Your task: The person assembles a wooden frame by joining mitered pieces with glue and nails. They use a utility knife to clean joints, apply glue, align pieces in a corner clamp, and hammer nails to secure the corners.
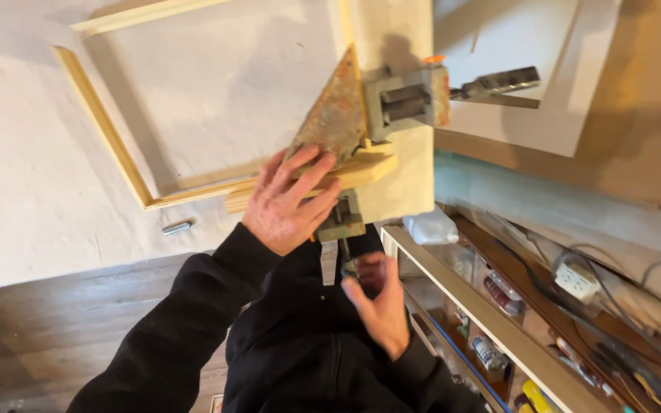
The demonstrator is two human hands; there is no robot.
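The left hand (288, 203) lies flat with spread fingers (311, 172) on the pale wooden strips (361, 170) where they meet at a corner, pressing them down; it grips nothing. The strips sit in a rusty corner clamp (338, 115), a triangular metal plate with grey screw blocks, at the near edge of the white counter (32, 176). One clamp screw with a dark handle (499, 80) sticks out to the right over the counter's edge.

The right hand (380, 302) hangs below the counter's edge, fingers loosely curled around the lower clamp handle (350, 264), which points down toward the person's body; the blur does not let one tell whether the grasp is tight. Both sleeves are black.

The rest of the wooden frame (109, 134) runs away to the left across the counter, forming an open rectangle. A small metal piece (177, 227) lies on the counter just below the frame's lower strip, clear of the hand. To the right, below the counter, a shelf unit (491, 321) holds cans, a white plastic bottle (431, 228), cables and a white power socket (575, 279). Dark wooden floor (47, 321) shows at lower left.
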